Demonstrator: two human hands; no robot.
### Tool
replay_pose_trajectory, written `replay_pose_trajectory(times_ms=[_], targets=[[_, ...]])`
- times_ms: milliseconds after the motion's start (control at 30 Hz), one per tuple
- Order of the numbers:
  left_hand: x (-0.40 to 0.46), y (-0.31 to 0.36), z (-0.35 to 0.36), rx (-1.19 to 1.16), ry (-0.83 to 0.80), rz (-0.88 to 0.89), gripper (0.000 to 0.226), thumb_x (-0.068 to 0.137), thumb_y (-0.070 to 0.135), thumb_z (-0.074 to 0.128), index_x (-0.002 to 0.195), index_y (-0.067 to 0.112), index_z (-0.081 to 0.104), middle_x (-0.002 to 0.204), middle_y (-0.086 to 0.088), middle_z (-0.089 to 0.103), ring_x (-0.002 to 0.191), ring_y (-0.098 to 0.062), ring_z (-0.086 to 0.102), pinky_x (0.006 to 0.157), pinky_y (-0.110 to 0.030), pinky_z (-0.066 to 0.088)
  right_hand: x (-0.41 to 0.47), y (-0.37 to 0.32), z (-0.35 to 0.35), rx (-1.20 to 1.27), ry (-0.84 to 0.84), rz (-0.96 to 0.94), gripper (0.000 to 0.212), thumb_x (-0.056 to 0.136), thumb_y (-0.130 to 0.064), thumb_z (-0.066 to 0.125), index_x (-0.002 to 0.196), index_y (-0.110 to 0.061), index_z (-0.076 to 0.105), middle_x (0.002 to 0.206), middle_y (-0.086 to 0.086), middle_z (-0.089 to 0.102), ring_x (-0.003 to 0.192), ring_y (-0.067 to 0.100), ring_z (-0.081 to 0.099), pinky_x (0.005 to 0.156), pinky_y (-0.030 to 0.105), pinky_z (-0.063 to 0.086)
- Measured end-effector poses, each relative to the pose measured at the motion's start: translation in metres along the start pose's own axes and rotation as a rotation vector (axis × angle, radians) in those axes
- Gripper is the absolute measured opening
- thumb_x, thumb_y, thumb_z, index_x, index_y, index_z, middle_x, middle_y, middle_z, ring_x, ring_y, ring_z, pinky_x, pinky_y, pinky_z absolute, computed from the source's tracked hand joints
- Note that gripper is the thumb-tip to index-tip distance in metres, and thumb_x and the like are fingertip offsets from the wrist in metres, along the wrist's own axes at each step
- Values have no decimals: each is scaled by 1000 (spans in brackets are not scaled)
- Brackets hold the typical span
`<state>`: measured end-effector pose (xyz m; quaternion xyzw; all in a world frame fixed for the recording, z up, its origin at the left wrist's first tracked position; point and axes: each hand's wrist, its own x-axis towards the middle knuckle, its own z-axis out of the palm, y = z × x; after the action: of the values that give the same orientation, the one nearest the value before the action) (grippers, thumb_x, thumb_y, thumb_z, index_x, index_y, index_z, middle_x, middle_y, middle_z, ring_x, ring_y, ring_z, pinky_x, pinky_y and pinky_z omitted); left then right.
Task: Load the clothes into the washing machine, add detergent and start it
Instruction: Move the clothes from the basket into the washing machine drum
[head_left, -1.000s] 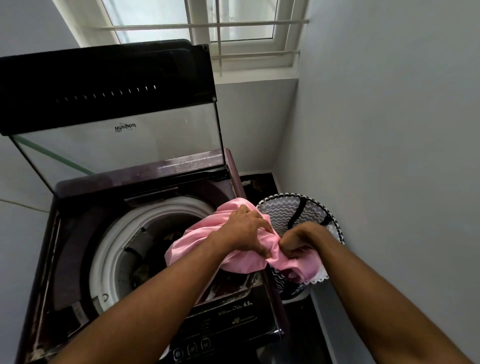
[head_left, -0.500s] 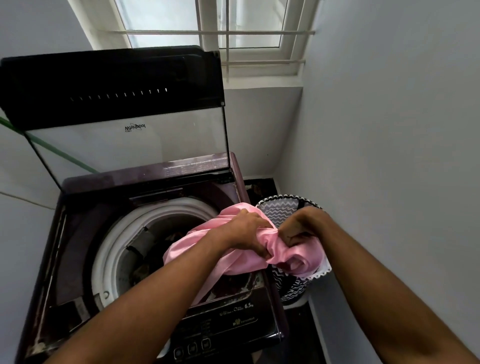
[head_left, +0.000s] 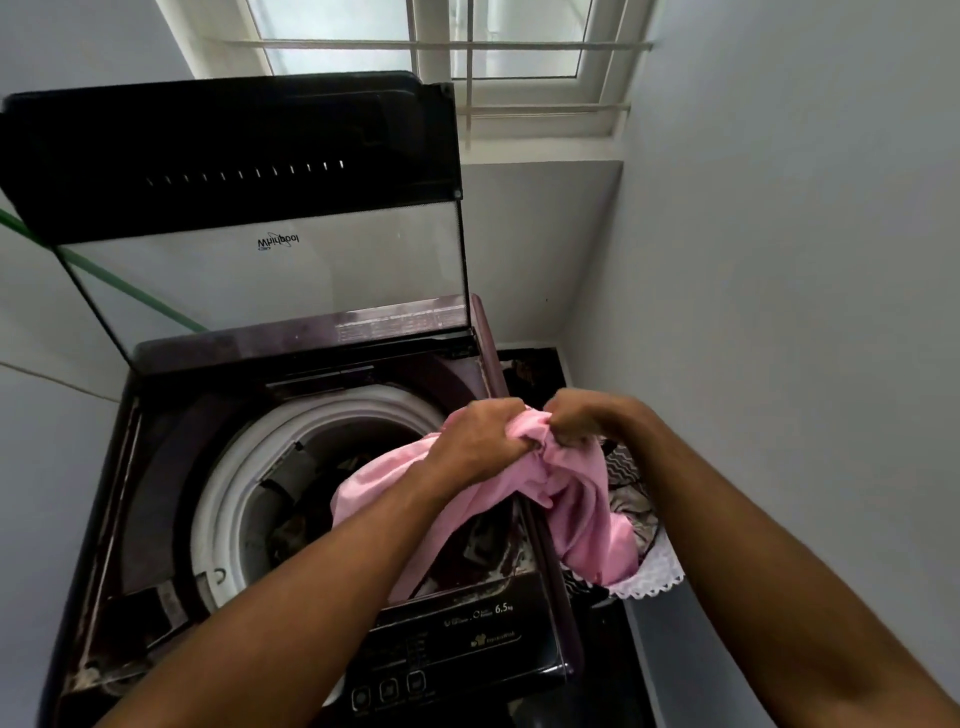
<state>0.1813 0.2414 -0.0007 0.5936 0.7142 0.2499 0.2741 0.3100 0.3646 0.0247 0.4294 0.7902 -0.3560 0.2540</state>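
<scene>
A dark top-loading washing machine stands open, its glass lid raised upright. Its white drum rim rings a dark tub with some dark laundry inside. Both my hands hold a pink garment above the machine's right edge. My left hand grips its bunched top, and my right hand grips it just beside. The cloth hangs partly over the drum and partly over the laundry basket at the right. The control panel sits at the front.
The patterned basket with white lace trim stands on the dark floor in the narrow gap between machine and right wall. A barred window is above. A wall closes in on the left.
Both hands have lifted the pink garment higher and slightly toward the machine; more cloth now hangs free of the basket.
</scene>
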Motion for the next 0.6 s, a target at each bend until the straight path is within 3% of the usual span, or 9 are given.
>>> replay_pose_trajectory(times_ms=[67, 167, 267, 333, 400, 500, 600], targets=[[-2, -7, -9, -18, 94, -43, 31, 79, 47, 63, 104, 29, 67, 97, 5, 72, 89, -17, 66, 74, -31, 51, 6, -7, 2, 122, 140, -105, 11, 75, -6, 59, 84, -4, 66, 81, 9, 62, 76, 22, 54, 60, 29, 40], [-9, -23, -22, -44, 188, -116, 20, 84, 37, 67, 103, 29, 68, 97, 9, 69, 87, -12, 62, 70, -23, 40, 14, -17, 15, 319, 265, -204, 27, 72, -14, 64, 98, -9, 66, 85, 3, 64, 78, 18, 56, 65, 28, 44], [-17, -50, -18, 20, 203, -238, 18, 86, 43, 63, 91, 26, 60, 94, -3, 68, 86, -25, 62, 67, -30, 38, 21, -14, 28, 508, 345, -216, 34, 73, -4, 64, 106, -13, 61, 92, 2, 61, 79, 15, 55, 67, 26, 47], [-23, -64, -8, 30, 167, -304, 24, 85, 41, 56, 105, 28, 62, 99, -9, 67, 93, -32, 63, 74, -35, 46, 23, -2, 32, 630, 384, -191, 36, 69, -5, 62, 104, -14, 61, 97, 7, 63, 81, 16, 57, 74, 31, 49], [-25, -66, 3, 63, 176, -345, 35, 87, 27, 56, 121, 26, 61, 111, -14, 59, 105, -38, 56, 90, -40, 46, 27, 21, 38, 657, 384, -108, 33, 68, -8, 61, 101, -16, 61, 97, 9, 65, 86, 20, 60, 79, 32, 50], [-21, -46, 11, 176, 314, -166, 53, 83, 11, 49, 136, 13, 51, 133, -16, 45, 123, -35, 41, 108, -41, 35, 36, 62, 58, 369, 180, -9, 48, 78, -6, 66, 124, -11, 56, 115, 9, 65, 103, 24, 62, 86, 32, 51], [-11, -8, 14, 181, 304, 166, 58, 72, 9, 45, 128, 18, 58, 137, -8, 47, 130, -25, 38, 115, -37, 31, 47, 93, 86, 289, -31, 3, 73, 65, 12, 63, 133, -13, 51, 109, 7, 63, 98, 25, 61, 74, 38, 57]])
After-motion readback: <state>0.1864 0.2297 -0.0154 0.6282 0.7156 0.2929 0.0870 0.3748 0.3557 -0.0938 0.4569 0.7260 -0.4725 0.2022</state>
